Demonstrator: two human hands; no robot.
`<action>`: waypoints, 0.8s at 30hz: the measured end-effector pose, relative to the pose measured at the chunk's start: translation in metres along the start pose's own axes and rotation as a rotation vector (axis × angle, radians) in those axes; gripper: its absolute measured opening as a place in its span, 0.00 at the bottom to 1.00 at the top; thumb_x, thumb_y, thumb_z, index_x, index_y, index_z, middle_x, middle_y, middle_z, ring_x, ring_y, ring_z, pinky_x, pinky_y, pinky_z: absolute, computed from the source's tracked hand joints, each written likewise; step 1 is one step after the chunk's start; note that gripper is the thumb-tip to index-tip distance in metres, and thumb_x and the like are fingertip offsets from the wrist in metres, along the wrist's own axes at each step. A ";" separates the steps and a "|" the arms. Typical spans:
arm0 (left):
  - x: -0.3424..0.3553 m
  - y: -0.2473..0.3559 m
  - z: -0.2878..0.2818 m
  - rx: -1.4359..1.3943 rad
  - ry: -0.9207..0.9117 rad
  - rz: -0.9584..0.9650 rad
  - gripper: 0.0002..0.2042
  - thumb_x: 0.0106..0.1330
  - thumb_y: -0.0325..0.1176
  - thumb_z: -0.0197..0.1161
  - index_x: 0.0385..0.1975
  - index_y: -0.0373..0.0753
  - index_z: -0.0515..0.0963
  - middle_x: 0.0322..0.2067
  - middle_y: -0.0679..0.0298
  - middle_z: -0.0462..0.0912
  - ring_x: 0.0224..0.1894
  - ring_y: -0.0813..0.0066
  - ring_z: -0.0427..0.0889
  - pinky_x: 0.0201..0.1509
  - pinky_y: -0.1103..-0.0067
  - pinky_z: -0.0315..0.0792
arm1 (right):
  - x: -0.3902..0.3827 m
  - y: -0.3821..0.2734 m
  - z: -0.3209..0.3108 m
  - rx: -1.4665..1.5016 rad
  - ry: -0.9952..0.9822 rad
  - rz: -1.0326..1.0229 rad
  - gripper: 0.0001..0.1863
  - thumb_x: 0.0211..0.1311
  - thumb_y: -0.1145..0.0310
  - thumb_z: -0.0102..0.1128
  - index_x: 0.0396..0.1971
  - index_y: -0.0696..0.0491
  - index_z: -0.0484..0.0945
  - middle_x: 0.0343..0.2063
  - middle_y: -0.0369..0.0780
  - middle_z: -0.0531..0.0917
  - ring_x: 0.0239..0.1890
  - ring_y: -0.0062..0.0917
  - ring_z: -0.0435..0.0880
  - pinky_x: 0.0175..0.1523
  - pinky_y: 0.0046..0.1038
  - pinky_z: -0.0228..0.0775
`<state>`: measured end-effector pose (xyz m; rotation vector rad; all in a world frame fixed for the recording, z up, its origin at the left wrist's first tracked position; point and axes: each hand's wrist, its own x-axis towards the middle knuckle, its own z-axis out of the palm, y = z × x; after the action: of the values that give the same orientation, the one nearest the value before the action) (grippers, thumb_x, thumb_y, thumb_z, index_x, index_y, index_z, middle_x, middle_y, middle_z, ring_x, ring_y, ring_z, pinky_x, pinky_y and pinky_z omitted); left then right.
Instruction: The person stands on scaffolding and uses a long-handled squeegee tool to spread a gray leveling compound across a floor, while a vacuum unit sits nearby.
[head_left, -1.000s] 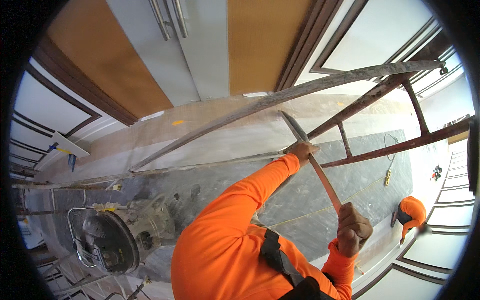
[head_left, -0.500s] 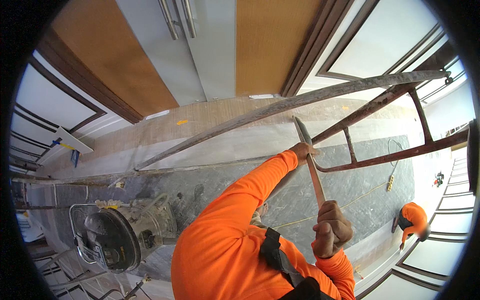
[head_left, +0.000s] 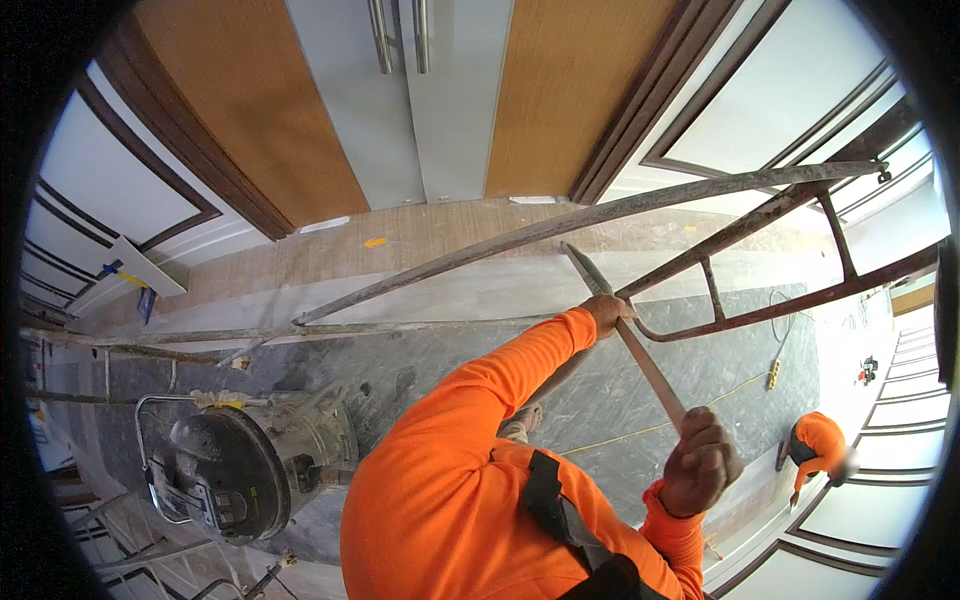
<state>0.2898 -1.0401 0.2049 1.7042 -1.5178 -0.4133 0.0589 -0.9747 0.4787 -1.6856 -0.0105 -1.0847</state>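
I grip a long flat tan-grey strip held diagonally across the middle of the view. My left hand closes round its upper part, where a rusty red-brown scaffold frame lies just behind. A grey hose runs from under that hand down behind my orange sleeve. My right hand is wrapped round the strip's lower end. The strip's top reaches below a long grey brace that crosses the view; whether it touches any metal, I cannot tell.
Wood-and-grey doors stand ahead. A dusty vacuum is at lower left, near more pipe framework. A yellow cable crosses the dark floor sheet. A co-worker in orange crouches at right. A white board leans at left.
My right hand swung left with the strip's lower end, then back right. The surroundings sit slightly lower in the view. The co-worker remains bent low at the right.
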 end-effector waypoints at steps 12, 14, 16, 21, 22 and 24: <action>-0.089 0.014 -0.032 0.128 0.038 -0.157 0.12 0.55 0.27 0.58 0.38 0.45 0.82 0.31 0.52 0.84 0.38 0.49 0.84 0.43 0.59 0.75 | -0.013 -0.035 0.011 0.315 0.143 0.082 0.15 0.63 0.66 0.43 0.16 0.51 0.64 0.08 0.33 0.60 0.13 0.20 0.54 0.27 0.29 0.51; -0.111 0.041 -0.056 0.106 0.085 -0.180 0.11 0.54 0.25 0.58 0.37 0.44 0.82 0.30 0.52 0.84 0.38 0.49 0.84 0.42 0.59 0.76 | -0.013 -0.041 0.012 0.361 0.109 0.104 0.14 0.63 0.65 0.43 0.16 0.50 0.65 0.06 0.32 0.59 0.12 0.19 0.51 0.27 0.28 0.50; -0.121 0.056 -0.063 0.105 0.114 -0.217 0.12 0.54 0.25 0.58 0.38 0.43 0.81 0.30 0.51 0.84 0.38 0.49 0.84 0.42 0.60 0.75 | -0.012 -0.043 0.005 0.406 0.052 0.104 0.14 0.63 0.66 0.44 0.16 0.50 0.65 0.06 0.32 0.59 0.11 0.19 0.50 0.26 0.28 0.50; -0.112 0.050 -0.042 0.075 0.231 -0.198 0.09 0.55 0.26 0.57 0.35 0.39 0.79 0.29 0.49 0.82 0.37 0.48 0.83 0.41 0.59 0.74 | -0.009 -0.047 -0.002 0.372 0.011 0.088 0.16 0.62 0.66 0.45 0.14 0.50 0.64 0.06 0.33 0.59 0.11 0.19 0.51 0.26 0.28 0.50; -0.105 0.053 -0.038 0.056 0.232 -0.206 0.08 0.55 0.26 0.57 0.35 0.39 0.79 0.28 0.49 0.82 0.36 0.47 0.82 0.41 0.58 0.74 | -0.007 -0.046 -0.005 0.375 0.038 0.091 0.16 0.62 0.66 0.45 0.13 0.50 0.63 0.06 0.33 0.59 0.11 0.19 0.51 0.26 0.29 0.50; -0.091 0.053 -0.027 0.042 0.290 -0.167 0.05 0.55 0.27 0.57 0.31 0.37 0.77 0.25 0.48 0.80 0.35 0.45 0.81 0.39 0.58 0.72 | -0.006 -0.043 -0.012 0.362 0.040 0.086 0.17 0.61 0.67 0.44 0.12 0.50 0.62 0.06 0.33 0.59 0.11 0.19 0.50 0.26 0.29 0.50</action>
<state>0.2522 -0.9433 0.2371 1.8412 -1.1885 -0.2088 0.0265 -0.9628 0.5080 -1.3277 -0.1014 -0.9857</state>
